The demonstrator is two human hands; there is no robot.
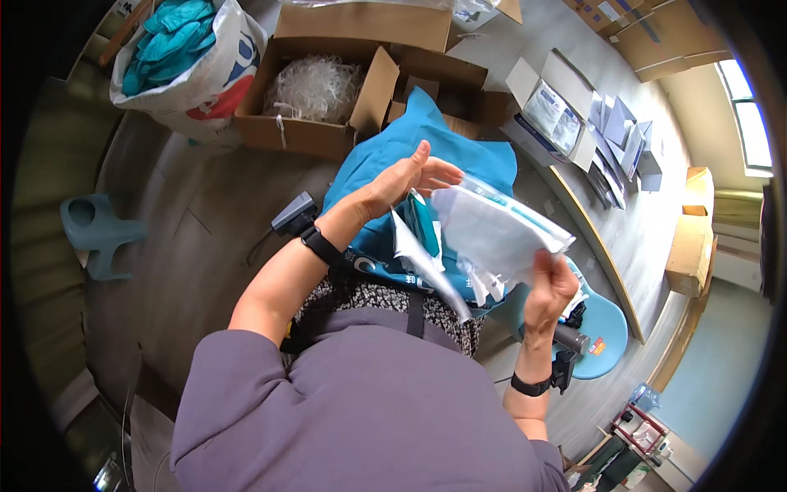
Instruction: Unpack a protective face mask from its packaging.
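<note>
Purple-sleeved shoulders fill my near view; beyond them my right hand (551,283) pinches the near-right end of a clear flat packet (500,230) holding white and teal contents; its long axis runs far-left to near-right; my left hand (406,179) stands open, fingers on its far-left end; a brown carton (307,131) of clear plastic lies far-left.

Both hands — left hand (403,182) (open), right hand (549,287) — hold white packet (496,230)
</note>
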